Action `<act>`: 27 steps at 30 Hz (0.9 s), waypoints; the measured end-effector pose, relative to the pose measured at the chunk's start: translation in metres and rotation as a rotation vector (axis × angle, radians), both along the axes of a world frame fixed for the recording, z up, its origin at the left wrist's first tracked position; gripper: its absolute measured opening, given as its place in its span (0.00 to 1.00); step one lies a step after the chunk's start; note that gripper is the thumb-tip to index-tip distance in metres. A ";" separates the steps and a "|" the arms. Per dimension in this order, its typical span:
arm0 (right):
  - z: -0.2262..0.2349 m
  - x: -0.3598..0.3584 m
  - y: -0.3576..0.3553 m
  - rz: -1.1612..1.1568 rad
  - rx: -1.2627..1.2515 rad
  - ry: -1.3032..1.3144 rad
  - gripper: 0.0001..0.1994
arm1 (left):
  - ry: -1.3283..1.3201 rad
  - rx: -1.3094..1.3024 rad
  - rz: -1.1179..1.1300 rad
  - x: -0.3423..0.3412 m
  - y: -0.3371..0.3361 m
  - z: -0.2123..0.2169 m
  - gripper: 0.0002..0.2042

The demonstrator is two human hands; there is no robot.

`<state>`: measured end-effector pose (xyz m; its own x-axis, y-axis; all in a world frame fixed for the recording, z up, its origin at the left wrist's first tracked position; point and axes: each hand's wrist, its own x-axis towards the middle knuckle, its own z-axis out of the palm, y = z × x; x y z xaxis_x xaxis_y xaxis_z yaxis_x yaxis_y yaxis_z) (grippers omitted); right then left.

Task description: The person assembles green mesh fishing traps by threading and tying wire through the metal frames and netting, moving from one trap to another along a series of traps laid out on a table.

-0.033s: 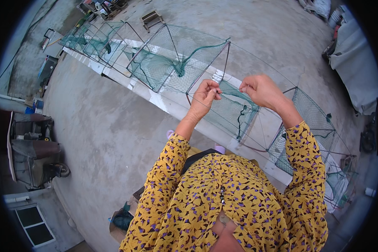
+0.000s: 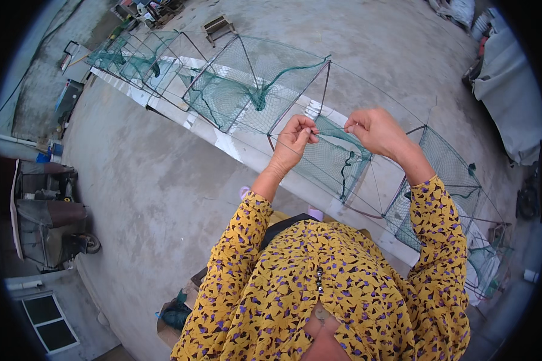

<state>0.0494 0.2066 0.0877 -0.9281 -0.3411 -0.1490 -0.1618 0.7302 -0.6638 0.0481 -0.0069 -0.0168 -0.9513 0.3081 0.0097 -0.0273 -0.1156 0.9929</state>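
A long trap of green netting [image 2: 283,78] on dark square frames stretches across a long pale board. In the middle of it, my left hand [image 2: 295,141] pinches a thin cord along the net's edge, thumb against fingertips. My right hand [image 2: 373,130] is a short way to the right, its fingertips closed on a thin strand. Between the two hands the cord [image 2: 331,129] runs nearly level, above a lower panel of mesh [image 2: 328,159]. A dark frame bar [image 2: 326,90] rises just behind my left hand. Whether the fingertips hide a small tool I cannot make out.
The pale board [image 2: 223,144] runs from far left to near right. A small wooden stool [image 2: 218,29] stands beyond it. At left is a covered three-wheeler [image 2: 48,216]; at right, a grey-covered pile [image 2: 509,102]. A box with dark green netting [image 2: 176,313] sits by my left side.
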 end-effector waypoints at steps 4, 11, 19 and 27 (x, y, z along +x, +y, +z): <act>-0.006 0.001 0.007 -0.046 0.012 0.016 0.06 | 0.035 0.003 0.019 0.002 0.000 0.002 0.05; 0.005 -0.008 0.024 -0.203 0.021 0.082 0.09 | 0.021 -0.250 0.093 0.002 0.005 -0.007 0.09; 0.011 -0.024 -0.025 -0.255 -0.562 -0.127 0.06 | 0.152 -0.598 0.107 0.003 0.001 0.001 0.08; -0.024 -0.027 -0.042 -0.075 -0.480 -0.277 0.03 | -0.142 -0.278 0.144 0.004 0.009 0.001 0.04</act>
